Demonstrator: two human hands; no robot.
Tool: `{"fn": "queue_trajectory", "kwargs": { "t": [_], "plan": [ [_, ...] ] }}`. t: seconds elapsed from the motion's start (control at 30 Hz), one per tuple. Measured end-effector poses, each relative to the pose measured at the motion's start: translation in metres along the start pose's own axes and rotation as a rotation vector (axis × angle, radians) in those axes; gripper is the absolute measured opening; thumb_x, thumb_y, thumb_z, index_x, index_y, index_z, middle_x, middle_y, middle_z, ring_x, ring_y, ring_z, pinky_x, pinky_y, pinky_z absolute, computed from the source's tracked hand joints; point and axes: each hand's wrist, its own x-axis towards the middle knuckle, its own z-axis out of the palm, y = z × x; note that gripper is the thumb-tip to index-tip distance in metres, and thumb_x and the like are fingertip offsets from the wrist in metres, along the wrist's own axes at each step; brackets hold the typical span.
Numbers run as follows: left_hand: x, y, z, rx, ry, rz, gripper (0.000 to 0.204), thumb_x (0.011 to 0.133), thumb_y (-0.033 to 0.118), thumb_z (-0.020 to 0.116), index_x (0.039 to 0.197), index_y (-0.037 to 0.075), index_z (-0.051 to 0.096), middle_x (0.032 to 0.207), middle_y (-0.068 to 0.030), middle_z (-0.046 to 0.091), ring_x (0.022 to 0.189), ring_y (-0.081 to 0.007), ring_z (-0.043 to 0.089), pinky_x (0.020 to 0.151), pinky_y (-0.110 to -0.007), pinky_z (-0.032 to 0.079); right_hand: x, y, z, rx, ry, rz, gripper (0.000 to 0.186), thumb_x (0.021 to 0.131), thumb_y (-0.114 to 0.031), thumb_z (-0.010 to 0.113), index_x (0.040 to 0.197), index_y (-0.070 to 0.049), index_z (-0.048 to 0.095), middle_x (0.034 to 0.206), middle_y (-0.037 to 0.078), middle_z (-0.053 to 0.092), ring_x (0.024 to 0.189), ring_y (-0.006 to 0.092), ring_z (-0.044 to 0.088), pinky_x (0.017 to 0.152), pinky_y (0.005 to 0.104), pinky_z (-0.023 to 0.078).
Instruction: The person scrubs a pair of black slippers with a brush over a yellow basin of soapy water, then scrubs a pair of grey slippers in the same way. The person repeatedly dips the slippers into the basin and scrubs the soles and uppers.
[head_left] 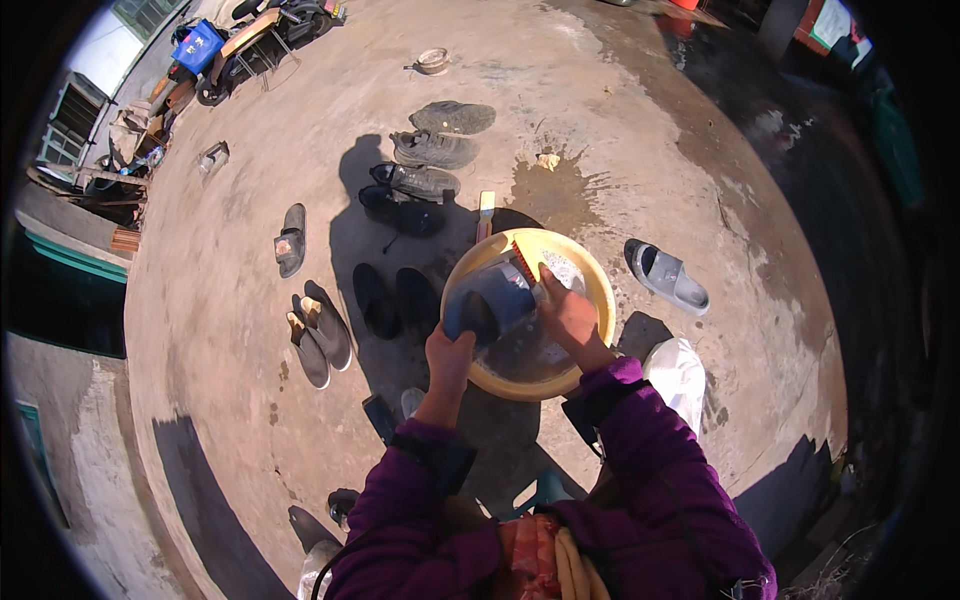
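A round yellow basin (603, 285) of cloudy, sudsy water stands on the ground in front of me. My left hand (450, 357), at the basin's near left rim, is closed on the end of a dark bluish shoe (508, 292), which looks like a slipper and is held tilted over the water. My right hand (570, 315) reaches over the right side of the basin. Its fingers are wrapped round a yellow scrub brush (530, 247), whose orange-red bristles are at the far end of the shoe. The fingertips of both hands are partly hidden.
Beyond the basin lies a pale-handled brush (486, 213). Several dark shoes (430, 150) are lined up farther off. Grey-brown shoes (318, 335) and a single slipper (290, 242) lie at left, a grey slide (672, 278) at right. A white bag (676, 382) is beside my right arm.
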Motion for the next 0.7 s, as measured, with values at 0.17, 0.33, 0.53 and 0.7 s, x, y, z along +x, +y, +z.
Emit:
{"fn": "queue_trajectory", "kwargs": {
  "t": [0.17,0.33,0.53,0.7],
  "plan": [
    [0.007,0.015,-0.006,-0.199,0.110,-0.060,0.028,0.077,0.003,0.059,0.105,-0.003,0.061,0.082,-0.0053,0.062,0.063,-0.0130,0.059,0.053,-0.029,0.052,-0.031,-0.023,0.024,-0.049,-0.063,-0.127,0.066,0.085,-0.021,0.059,0.146,-0.028,0.036,0.088,0.021,0.066,0.082,0.0397,0.065,0.075,0.0467,0.050],
    [0.002,0.013,-0.005,-0.260,-0.005,-0.147,0.033,0.079,0.008,0.062,0.110,-0.003,0.057,0.098,-0.0120,0.064,0.081,-0.0253,0.067,0.062,-0.039,0.061,-0.020,-0.007,0.025,-0.098,0.079,-0.146,0.056,0.084,-0.018,0.054,0.140,-0.025,0.047,0.084,0.022,0.064,0.078,0.0378,0.064,0.074,0.0456,0.051],
    [0.008,0.012,-0.009,-0.293,0.071,-0.215,0.037,0.084,0.016,0.066,0.117,0.004,0.054,0.104,-0.0088,0.063,0.089,-0.0217,0.066,0.067,-0.037,0.059,-0.007,-0.001,0.008,0.311,-0.018,-0.030,0.062,0.084,-0.018,0.056,0.144,-0.018,0.040,0.111,0.025,0.063,0.101,0.0390,0.063,0.088,0.0423,0.047],
    [0.017,0.017,-0.012,-0.442,0.110,-0.104,0.033,0.089,0.027,0.067,0.116,0.012,0.055,0.105,-0.0039,0.063,0.091,-0.0174,0.065,0.070,-0.035,0.057,-0.047,-0.035,0.024,0.529,-0.258,-0.227,0.065,0.080,-0.017,0.061,0.143,-0.017,0.044,0.118,0.022,0.062,0.106,0.0370,0.062,0.091,0.0365,0.047]
  ]
}}
